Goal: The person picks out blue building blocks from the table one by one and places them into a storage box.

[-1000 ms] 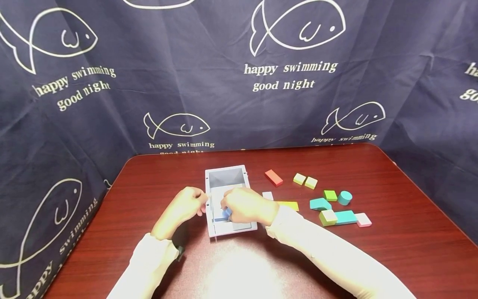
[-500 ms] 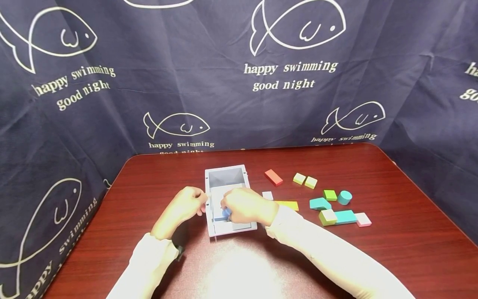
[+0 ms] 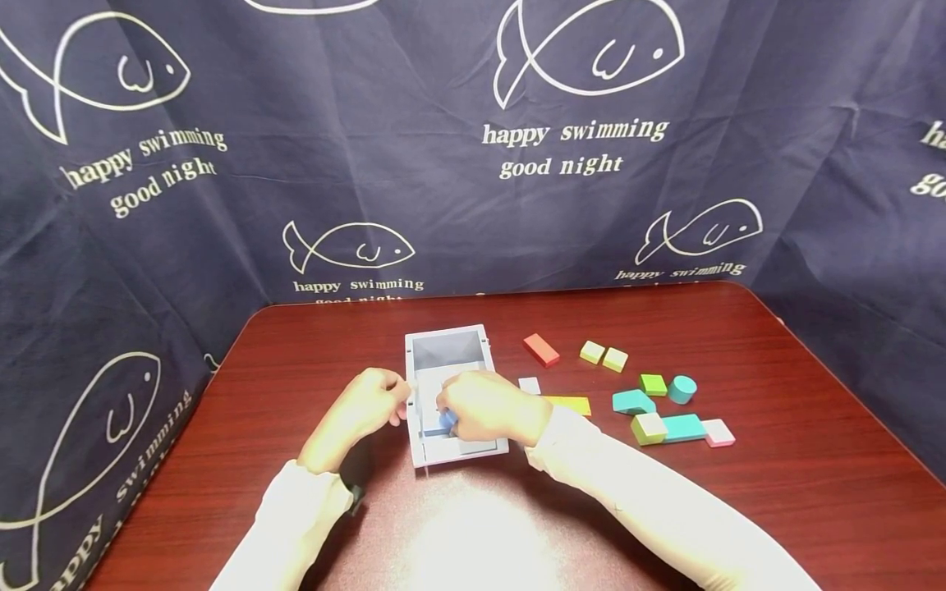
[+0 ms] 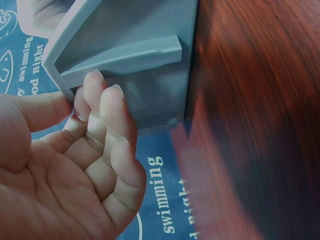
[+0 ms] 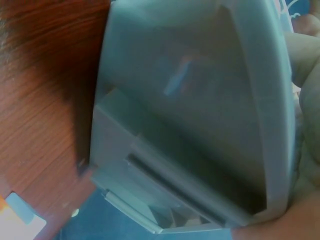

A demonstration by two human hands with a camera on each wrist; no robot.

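A grey plastic box [image 3: 445, 341] with an open recess at its far end stands on the table. At the box's left rim, my left hand [image 3: 369, 400] pinches the edge. The left wrist view shows the thumb and index finger of that hand [image 4: 80, 155] at the edge of the box [image 4: 155, 100], the other fingers bent beside its wall. My right hand [image 3: 488, 406] is over the near part of the box, its fingers curled around a small blue piece [image 3: 447, 419] that is mostly hidden. In the right wrist view, the box [image 5: 175, 115] covers what the fingers hold.
Right of the box lie a red block [image 3: 542, 350], a yellow block [image 3: 571, 405] and a small white block [image 3: 529, 386]. Farther right are turquoise blocks [image 3: 684, 428], a turquoise cylinder [image 3: 681, 390], a pink block [image 3: 719, 433] and several green blocks [image 3: 654, 385]. Dark printed cloth [image 3: 458, 197] hangs behind the table.
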